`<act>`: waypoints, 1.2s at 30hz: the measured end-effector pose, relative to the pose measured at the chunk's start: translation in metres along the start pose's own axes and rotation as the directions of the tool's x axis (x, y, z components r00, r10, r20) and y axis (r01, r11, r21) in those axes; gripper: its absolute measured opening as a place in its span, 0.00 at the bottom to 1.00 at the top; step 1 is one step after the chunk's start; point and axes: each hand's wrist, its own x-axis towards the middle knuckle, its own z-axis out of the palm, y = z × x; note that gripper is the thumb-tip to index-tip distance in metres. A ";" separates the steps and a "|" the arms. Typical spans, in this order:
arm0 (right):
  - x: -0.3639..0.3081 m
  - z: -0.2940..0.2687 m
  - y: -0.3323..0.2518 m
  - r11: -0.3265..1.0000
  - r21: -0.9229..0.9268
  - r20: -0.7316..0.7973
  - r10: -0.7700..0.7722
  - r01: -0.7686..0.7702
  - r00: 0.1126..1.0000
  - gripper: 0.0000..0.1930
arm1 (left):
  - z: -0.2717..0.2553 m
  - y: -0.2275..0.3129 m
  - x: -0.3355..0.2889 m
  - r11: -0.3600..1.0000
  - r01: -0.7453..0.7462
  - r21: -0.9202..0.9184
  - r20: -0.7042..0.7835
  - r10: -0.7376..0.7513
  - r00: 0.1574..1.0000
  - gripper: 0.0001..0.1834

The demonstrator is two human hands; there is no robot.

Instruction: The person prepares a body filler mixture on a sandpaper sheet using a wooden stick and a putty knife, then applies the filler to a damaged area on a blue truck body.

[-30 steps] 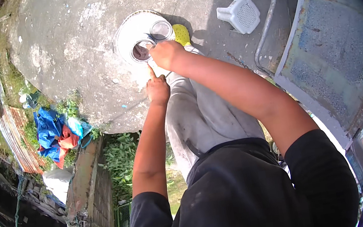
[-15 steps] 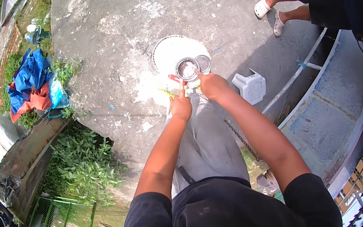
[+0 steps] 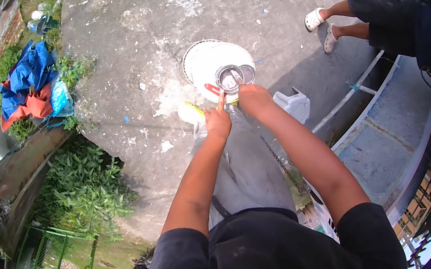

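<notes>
An open round metal can point(image 3: 230, 78) with pale, thick contents sits on a white round surface point(image 3: 219, 56) in front of my legs. My left hand point(image 3: 218, 121) reaches the near side of the can, its index finger stretched out to the rim. From the right, my right hand point(image 3: 256, 99) is closed at the can's edge, over a thin tool whose kind is hidden by the fingers. Against the can's right side lies a round metal lid or second tin point(image 3: 247, 73). A red-handled object point(image 3: 212, 89) rests at its left. Beside my left fingers is a yellow-edged item point(image 3: 193, 111).
A white perforated plastic stool point(image 3: 294, 106) stands right of my hands. Further right are a pole point(image 3: 344, 98), a grey-blue boat-like hull point(image 3: 377, 138) and a person in pale clogs point(image 3: 314, 19). Blue and orange tarps point(image 3: 32, 84) lie left, near an old wooden hull point(image 3: 20, 169).
The view has shifted slightly. Both hands remain at the can, the right one moving a little at its near right edge. More of the yellow-edged item shows.
</notes>
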 end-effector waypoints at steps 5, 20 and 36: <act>0.009 0.017 -0.004 0.992 0.089 0.084 0.077 -0.085 0.993 0.14 | -0.011 0.003 -0.001 0.997 -0.033 0.072 0.067 0.029 0.997 0.17; 0.003 0.001 0.005 0.997 0.060 0.017 0.057 -0.057 0.998 0.15 | -0.004 -0.003 -0.006 0.999 -0.032 0.023 0.069 0.031 0.997 0.18; 0.002 0.011 0.012 0.997 0.069 0.045 0.025 -0.028 0.999 0.15 | -0.003 0.000 -0.005 0.996 -0.046 0.070 0.071 0.041 0.997 0.18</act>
